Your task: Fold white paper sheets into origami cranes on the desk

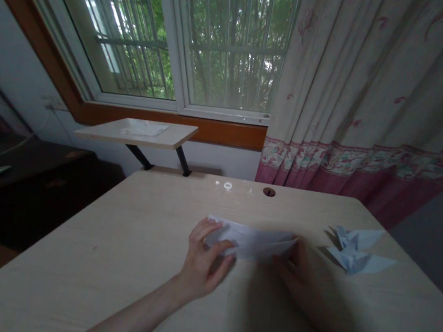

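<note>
A folded sheet of white paper [255, 242], long and narrow, is held between my two hands just over the desk. My left hand [205, 262] grips its left end, fingers behind and on top, thumb at the near side. The right end is pinched by my right hand [295, 269], which lies partly in shadow. To the right of that hand sit two folded paper birds [354, 259], one behind the other, with pointed wings.
The pale wooden desk [137, 252] has a round cable hole [269, 192] near its back edge. A small raised shelf [149, 137] at the back left carries crumpled white paper [144, 128]. A patterned curtain [353, 121] and a barred window [234, 46] are behind.
</note>
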Demonstrator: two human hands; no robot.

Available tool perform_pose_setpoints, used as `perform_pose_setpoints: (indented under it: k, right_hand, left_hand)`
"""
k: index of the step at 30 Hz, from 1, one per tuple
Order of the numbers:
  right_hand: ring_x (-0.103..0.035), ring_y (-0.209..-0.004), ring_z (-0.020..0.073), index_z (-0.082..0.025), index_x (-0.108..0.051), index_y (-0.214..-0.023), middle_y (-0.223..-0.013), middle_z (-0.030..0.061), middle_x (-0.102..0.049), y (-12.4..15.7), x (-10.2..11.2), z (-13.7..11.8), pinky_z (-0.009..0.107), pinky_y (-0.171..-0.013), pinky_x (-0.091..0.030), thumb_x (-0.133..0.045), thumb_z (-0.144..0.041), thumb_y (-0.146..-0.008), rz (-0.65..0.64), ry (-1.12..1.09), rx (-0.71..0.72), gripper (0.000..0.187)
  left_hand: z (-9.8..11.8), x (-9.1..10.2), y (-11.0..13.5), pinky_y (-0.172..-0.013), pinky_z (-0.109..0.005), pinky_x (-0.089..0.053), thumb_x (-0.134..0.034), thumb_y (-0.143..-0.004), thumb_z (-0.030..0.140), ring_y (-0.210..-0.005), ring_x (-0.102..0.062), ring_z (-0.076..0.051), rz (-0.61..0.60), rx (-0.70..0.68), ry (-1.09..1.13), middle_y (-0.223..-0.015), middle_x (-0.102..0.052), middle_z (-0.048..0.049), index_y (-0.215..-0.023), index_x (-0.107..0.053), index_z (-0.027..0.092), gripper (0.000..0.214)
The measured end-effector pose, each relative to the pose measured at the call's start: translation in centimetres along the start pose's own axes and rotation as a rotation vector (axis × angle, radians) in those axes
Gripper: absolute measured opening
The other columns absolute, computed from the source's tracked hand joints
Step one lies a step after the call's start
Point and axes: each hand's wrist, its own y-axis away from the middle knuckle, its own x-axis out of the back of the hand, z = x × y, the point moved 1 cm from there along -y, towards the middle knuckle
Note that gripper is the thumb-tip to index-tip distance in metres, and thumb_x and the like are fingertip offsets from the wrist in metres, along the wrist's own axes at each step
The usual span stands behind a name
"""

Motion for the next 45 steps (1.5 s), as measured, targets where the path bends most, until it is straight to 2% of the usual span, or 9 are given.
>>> perform_pose_setpoints:
  k: [6, 10, 20, 23, 28, 34, 39, 42, 45]
  right_hand:
    - [-0.070, -0.080, 0.0277, -0.027, -0.058, -0.088, -0.085, 0.0056, -0.071, -0.2, 1.5, -1.8, 0.041, -0.072, -0.056, -0.058, -0.031, -0.081, -0.048, 0.124, 0.018, 0.008]
    - [-0.070, -0.086, 0.0292, -0.027, -0.057, -0.096, -0.092, 0.0071, -0.072, 0.1, 1.2, -1.5, 0.042, -0.076, -0.056, -0.057, -0.031, -0.081, -0.029, 0.116, 0.049, 0.016]
    - [-0.068, -0.102, 0.0291, -0.024, -0.052, -0.112, -0.109, 0.0115, -0.070, 1.1, -0.7, 0.6, 0.046, -0.086, -0.055, -0.048, -0.036, -0.088, -0.015, 0.040, 0.109, 0.027]
    - [-0.069, -0.099, 0.0282, -0.025, -0.051, -0.113, -0.106, 0.0113, -0.071, 1.6, -1.3, 1.8, 0.046, -0.084, -0.056, -0.046, -0.034, -0.089, 0.050, 0.062, 0.129, 0.026]
    - [-0.070, -0.094, 0.0318, -0.026, -0.055, -0.110, -0.102, 0.0121, -0.071, 2.2, -2.2, 3.5, 0.051, -0.081, -0.057, -0.049, -0.037, -0.087, 0.163, 0.183, 0.171, 0.026]
    - [-0.069, -0.103, 0.0301, -0.026, -0.056, -0.119, -0.113, 0.0117, -0.071, 2.9, -2.2, 3.8, 0.050, -0.087, -0.057, -0.047, -0.032, -0.090, 0.059, 0.187, 0.242, 0.031]
    - [-0.071, -0.098, 0.0273, -0.026, -0.059, -0.115, -0.106, 0.0089, -0.074, 3.0, -2.1, 3.5, 0.045, -0.084, -0.059, -0.049, -0.024, -0.087, 0.060, 0.159, 0.373, 0.030]
    - [-0.073, -0.091, 0.0259, -0.027, -0.062, -0.111, -0.099, 0.0067, -0.075, 2.8, -1.6, 2.6, 0.042, -0.080, -0.060, -0.047, -0.020, -0.086, 0.016, 0.125, 0.457, 0.030]
    - [-0.073, -0.086, 0.0253, -0.029, -0.067, -0.105, -0.094, 0.0053, -0.076, 2.6, -1.0, 1.5, 0.041, -0.077, -0.060, -0.047, -0.022, -0.084, -0.063, 0.113, 0.427, 0.030]
  left_hand:
    - [0.4, 0.3, -0.1, -0.109, -0.056, -0.034, -0.053, -0.091, 0.014, -0.127, -0.037, -0.031, -0.044, 0.048, 0.071, -0.131, -0.040, -0.0114, -0.097, -0.064, 0.022, 0.015]
    - [0.4, 0.4, -0.1, -0.111, -0.057, -0.029, -0.048, -0.095, 0.018, -0.129, -0.036, -0.030, -0.077, 0.048, 0.094, -0.132, -0.039, -0.0107, -0.095, -0.066, 0.022, 0.018]
    - [-0.3, 1.0, -1.0, -0.110, -0.066, -0.024, -0.037, -0.100, 0.052, -0.133, -0.037, -0.037, -0.140, 0.003, 0.234, -0.139, -0.045, -0.0135, -0.085, -0.066, 0.019, 0.046]
    - [-0.8, 1.2, -1.1, -0.111, -0.063, -0.027, -0.034, -0.101, 0.052, -0.130, -0.045, -0.033, -0.153, 0.079, 0.303, -0.136, -0.050, -0.0139, -0.089, -0.066, 0.019, 0.047]
    - [-1.5, 0.8, -0.9, -0.101, -0.052, -0.044, -0.031, -0.104, 0.043, -0.123, -0.051, -0.029, -0.052, 0.212, 0.279, -0.133, -0.052, -0.0139, -0.090, -0.071, 0.019, 0.048]
    - [-2.6, 1.0, -1.0, -0.110, -0.059, -0.026, -0.021, -0.106, 0.035, -0.124, -0.048, -0.027, 0.020, 0.088, 0.076, -0.131, -0.056, -0.0073, -0.079, -0.072, 0.024, 0.059]
    - [-3.2, 2.1, -2.0, -0.113, -0.063, -0.016, -0.018, -0.104, 0.049, -0.131, -0.045, -0.030, -0.189, -0.149, 0.005, -0.133, -0.059, -0.0087, -0.078, -0.070, 0.022, 0.064]
    - [-3.3, 2.6, -2.8, -0.114, -0.065, -0.014, -0.014, -0.100, 0.062, -0.136, -0.040, -0.032, -0.374, -0.158, 0.047, -0.141, -0.053, -0.0105, -0.083, -0.071, 0.022, 0.072]
    - [-3.3, 2.8, -3.3, -0.116, -0.066, -0.008, -0.012, -0.096, 0.070, -0.141, -0.035, -0.033, -0.487, -0.131, 0.077, -0.148, -0.047, -0.0097, -0.084, -0.070, 0.022, 0.076]
